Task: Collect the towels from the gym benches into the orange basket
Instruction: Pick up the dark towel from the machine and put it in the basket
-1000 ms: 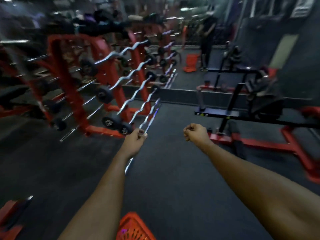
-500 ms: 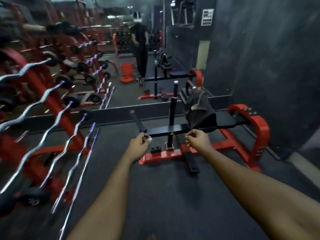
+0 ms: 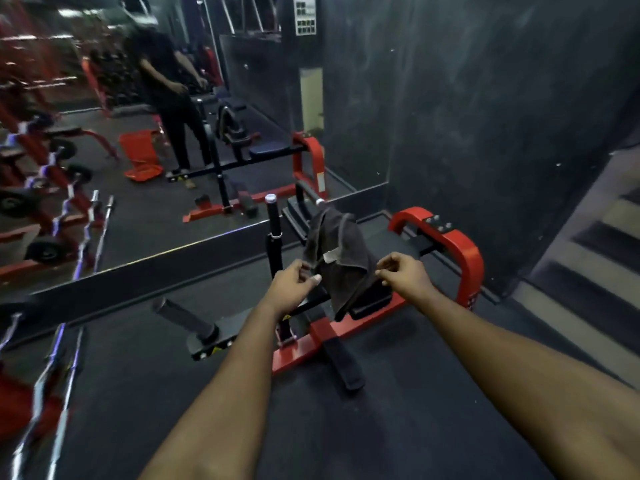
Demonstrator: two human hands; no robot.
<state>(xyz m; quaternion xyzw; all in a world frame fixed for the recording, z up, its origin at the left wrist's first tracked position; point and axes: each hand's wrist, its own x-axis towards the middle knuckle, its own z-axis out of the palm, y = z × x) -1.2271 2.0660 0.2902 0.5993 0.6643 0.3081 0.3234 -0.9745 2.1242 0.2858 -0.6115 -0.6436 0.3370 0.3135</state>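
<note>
A dark grey cloth towel (image 3: pixel 341 251) hung draped over the upper black bar and pad of a red and black steel gym machine (image 3: pixel 446 244), its lower corner trailing down towards the red base rail. A small pale label showed near the towel's middle.

The person's bare arms reached forward from the bottom of the view. The left hand (image 3: pixel 294 285) was at the towel's left edge, fingers curled and thumb pressed in, pinching the cloth. The right hand (image 3: pixel 401 271) sat at the towel's right edge with its fingers bent inward against the fabric; whether it truly gripped the cloth could not be told.

The machine stood on a black rubber floor (image 3: pixel 381 427), close to a wall mirror (image 3: pixel 145 216). An orange plastic basket (image 3: pixel 136 147) appeared only as a reflection in that mirror, on the floor beside the standing person's reflected legs, well apart from the towel. Chrome barbells (image 3: pixel 62 368) lay blurred along the left side.
</note>
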